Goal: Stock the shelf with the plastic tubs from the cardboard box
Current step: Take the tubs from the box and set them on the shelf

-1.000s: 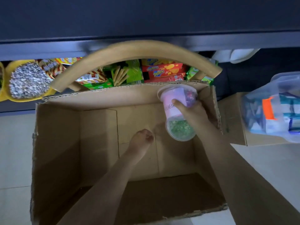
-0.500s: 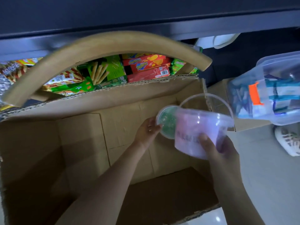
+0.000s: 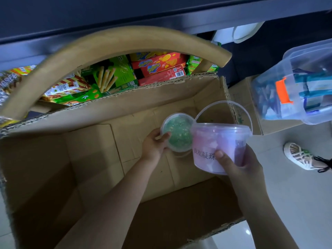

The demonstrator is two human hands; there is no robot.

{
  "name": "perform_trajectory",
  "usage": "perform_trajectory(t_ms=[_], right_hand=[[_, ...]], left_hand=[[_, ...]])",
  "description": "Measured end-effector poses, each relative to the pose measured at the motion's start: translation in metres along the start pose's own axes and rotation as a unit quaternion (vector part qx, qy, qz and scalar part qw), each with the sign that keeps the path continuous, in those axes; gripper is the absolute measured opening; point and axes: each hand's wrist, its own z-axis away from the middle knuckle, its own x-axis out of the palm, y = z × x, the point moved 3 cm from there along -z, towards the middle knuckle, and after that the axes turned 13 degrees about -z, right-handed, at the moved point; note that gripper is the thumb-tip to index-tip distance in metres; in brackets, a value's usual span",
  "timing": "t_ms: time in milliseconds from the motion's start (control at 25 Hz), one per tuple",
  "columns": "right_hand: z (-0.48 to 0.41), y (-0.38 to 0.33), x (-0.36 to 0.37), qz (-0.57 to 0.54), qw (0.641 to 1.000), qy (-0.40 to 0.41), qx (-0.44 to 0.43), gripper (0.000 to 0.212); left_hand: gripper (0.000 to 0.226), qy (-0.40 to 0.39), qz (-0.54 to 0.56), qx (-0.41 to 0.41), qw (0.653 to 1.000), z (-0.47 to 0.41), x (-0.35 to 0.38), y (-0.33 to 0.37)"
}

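A large open cardboard box (image 3: 93,159) fills the lower middle of the view. My right hand (image 3: 239,166) grips a pink plastic tub (image 3: 215,142) with a clear lid and a thin bail handle, held above the box's right side. My left hand (image 3: 154,146) reaches into the box and holds a green-filled plastic tub (image 3: 177,132) by its rim, thumb on the lid. The green tub lies against the box's far wall, just left of the pink one. The dark shelf edge (image 3: 125,22) runs across the top.
Snack boxes (image 3: 158,69) are packed beyond the box's far wall under a curved cardboard flap (image 3: 115,42). At right, a clear storage bin (image 3: 298,83) sits on another carton (image 3: 244,105). A sandalled foot (image 3: 301,157) stands on the pale tile floor.
My right hand lifted the pink tub out and turned it upright to the right. My left hand moved up to the green tub and took hold of it.
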Motion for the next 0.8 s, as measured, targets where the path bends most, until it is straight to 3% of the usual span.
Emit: perform_trajectory(t_ms=[120,160,240,400,480,560,640,720,800], right_hand=[[-0.004,0.009,0.015,-0.015,1.0,-0.017,0.018,0.062],[-0.006,0.012,0.022,-0.017,0.999,-0.025,0.029,0.063],[-0.007,0.02,0.035,-0.016,0.998,-0.042,0.053,0.071],[-0.008,0.033,0.049,-0.028,0.995,-0.049,0.077,0.071],[-0.008,0.038,0.049,-0.051,0.993,-0.051,0.089,0.063],[-0.009,0.044,0.046,-0.077,0.991,-0.042,0.105,0.048],[-0.01,0.047,0.044,-0.092,0.988,-0.034,0.117,0.036],[-0.011,0.051,0.043,-0.101,0.987,-0.027,0.122,0.036],[-0.013,0.058,0.042,-0.109,0.985,-0.022,0.134,0.042]], left_hand=[[0.013,0.085,-0.068,0.001,0.994,0.014,-0.037,-0.011],[0.004,0.116,-0.087,0.003,0.989,0.017,-0.049,-0.013],[0.014,0.16,-0.117,0.011,0.98,0.02,-0.068,-0.013],[0.016,0.14,-0.128,0.017,0.982,0.015,-0.078,-0.012],[0.038,0.127,-0.189,0.044,0.973,0.011,-0.074,-0.012],[0.06,0.134,-0.33,0.075,0.931,0.011,-0.068,-0.008],[0.08,0.128,-0.39,0.072,0.909,0.009,-0.066,-0.008],[0.086,0.109,-0.315,0.041,0.942,0.007,-0.067,-0.007],[0.078,0.075,-0.243,0.018,0.967,0.003,-0.069,-0.011]])
